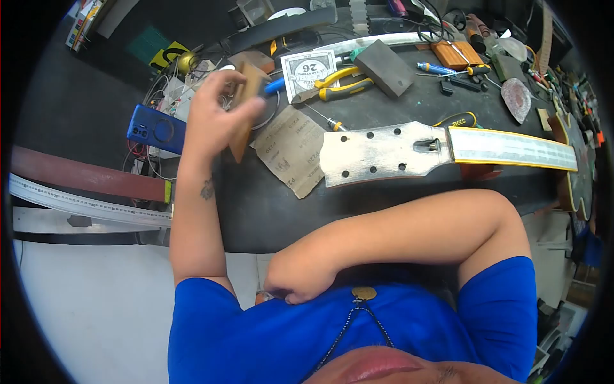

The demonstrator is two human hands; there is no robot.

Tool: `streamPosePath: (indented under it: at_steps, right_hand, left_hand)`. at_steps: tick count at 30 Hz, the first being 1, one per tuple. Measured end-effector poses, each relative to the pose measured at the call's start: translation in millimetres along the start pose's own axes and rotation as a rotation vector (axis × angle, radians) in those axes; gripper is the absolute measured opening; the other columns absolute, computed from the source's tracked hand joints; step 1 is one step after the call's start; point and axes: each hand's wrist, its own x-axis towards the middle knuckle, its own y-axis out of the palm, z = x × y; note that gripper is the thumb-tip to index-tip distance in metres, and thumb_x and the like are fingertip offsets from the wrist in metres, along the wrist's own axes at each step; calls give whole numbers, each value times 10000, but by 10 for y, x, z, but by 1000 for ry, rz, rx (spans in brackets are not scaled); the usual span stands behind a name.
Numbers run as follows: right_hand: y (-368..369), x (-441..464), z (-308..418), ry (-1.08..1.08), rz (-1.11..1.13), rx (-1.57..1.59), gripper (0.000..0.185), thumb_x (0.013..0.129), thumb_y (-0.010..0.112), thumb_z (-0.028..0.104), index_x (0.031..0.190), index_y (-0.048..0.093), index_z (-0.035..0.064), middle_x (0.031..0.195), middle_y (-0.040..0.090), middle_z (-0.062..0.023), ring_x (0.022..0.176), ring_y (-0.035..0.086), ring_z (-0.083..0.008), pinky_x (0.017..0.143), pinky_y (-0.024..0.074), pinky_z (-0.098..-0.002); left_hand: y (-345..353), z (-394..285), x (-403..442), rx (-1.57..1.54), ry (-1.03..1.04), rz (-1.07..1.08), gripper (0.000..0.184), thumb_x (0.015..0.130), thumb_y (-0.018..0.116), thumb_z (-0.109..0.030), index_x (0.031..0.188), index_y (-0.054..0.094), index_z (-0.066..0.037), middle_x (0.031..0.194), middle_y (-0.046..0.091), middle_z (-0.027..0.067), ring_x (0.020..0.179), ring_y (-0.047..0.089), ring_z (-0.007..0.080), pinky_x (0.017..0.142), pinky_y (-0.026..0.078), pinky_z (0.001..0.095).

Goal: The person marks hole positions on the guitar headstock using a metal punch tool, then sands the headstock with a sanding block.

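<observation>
My left hand (215, 116) is closed around a thin wooden block (241, 139), held on edge above the left part of the dark bench. Beneath and right of it lies a creased sheet of sandpaper (293, 150). Close to my chest, my right hand (300, 275) is curled into a fist; its fingertips are hidden, so I cannot make out anything inside it. A bare guitar headstock (377, 153) with several peg holes lies in front of me, its neck (511, 148) reaching right with taped-over fingerboard and yellow edging.
Behind the sandpaper are yellow-handled pliers (342, 83), a string packet (307, 70) and a grey block (385, 67). A small screwdriver (332, 123) touches the headstock area. A blue phone (155, 130) stands left. Several tools and cables crowd the back right.
</observation>
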Motion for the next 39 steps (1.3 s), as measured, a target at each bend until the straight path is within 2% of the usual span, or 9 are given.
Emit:
streamPosePath:
  at_steps: [2,5,10,15,18,24,30,33,39]
  right_hand:
    - [-3,-7,12,7,5,-1,302,970,647,186,1116,693,-74,1034,734,-283,995,700,-460,902,550,-518]
    - [-9,-27,32,-27,-6,-32,284,969,646,176,1103,689,-70,1010,726,-278,980,697,-462,895,548,-520]
    - [4,19,49,-154,-240,-57,223,895,684,78,1088,669,-31,1086,703,-236,1044,681,-413,917,544,-498]
    - [-192,-59,67,-242,-1192,-511,526,788,758,73,1280,597,-17,1480,499,-253,1346,515,-448,1095,457,-539]
    - [-331,-149,147,-62,-1317,-654,806,780,778,106,1502,465,-68,1598,371,-346,1492,371,-553,1217,340,-609]
    - [-689,-284,451,-75,-1455,-1034,927,869,695,278,1632,320,-90,1725,209,-365,1614,172,-556,1291,104,-654]
    - [-832,-86,179,446,-1345,-805,1079,1016,533,670,1566,286,-224,1648,236,-467,1578,215,-591,1286,142,-656]
    - [-798,-247,371,493,-1306,-877,1061,1006,589,596,1587,235,-218,1665,215,-454,1598,170,-579,1292,150,-641]
    - [-762,-335,372,411,-1211,-979,1073,958,684,607,1567,325,-201,1652,269,-442,1583,248,-557,1274,245,-628]
  left_hand:
    - [-127,264,67,-488,-78,-108,401,955,754,-215,1298,653,-33,1182,710,110,1120,699,192,937,579,390]
    - [-212,204,-47,-1264,-101,-20,710,1075,539,-504,1564,466,6,1507,599,211,1378,610,330,1143,510,482]
    - [-45,155,66,-1644,-53,169,829,1053,439,-628,1647,372,-53,1650,389,319,1404,522,520,1138,480,616]
    - [117,45,16,-1729,-233,270,949,972,487,-674,1645,355,-19,1632,411,310,1429,508,479,1139,478,632]
    - [257,-148,-93,-1796,-340,250,1012,922,496,-733,1633,379,-23,1576,481,306,1393,548,488,1138,490,615]
    - [225,-224,-168,-1831,-327,34,812,1030,342,-663,1547,502,-57,1543,560,204,1388,579,400,1182,463,545]
    - [353,-510,-326,-2147,-298,136,730,1063,334,-594,1535,521,-69,1586,536,170,1458,515,375,1246,384,527]
    - [308,-460,-322,-2318,-155,333,791,1063,400,-614,1588,440,-24,1617,467,246,1454,496,438,1260,369,575]
    - [282,-320,-362,-1983,-233,200,778,1062,289,-617,1552,493,-49,1586,519,209,1455,519,409,1239,401,554]
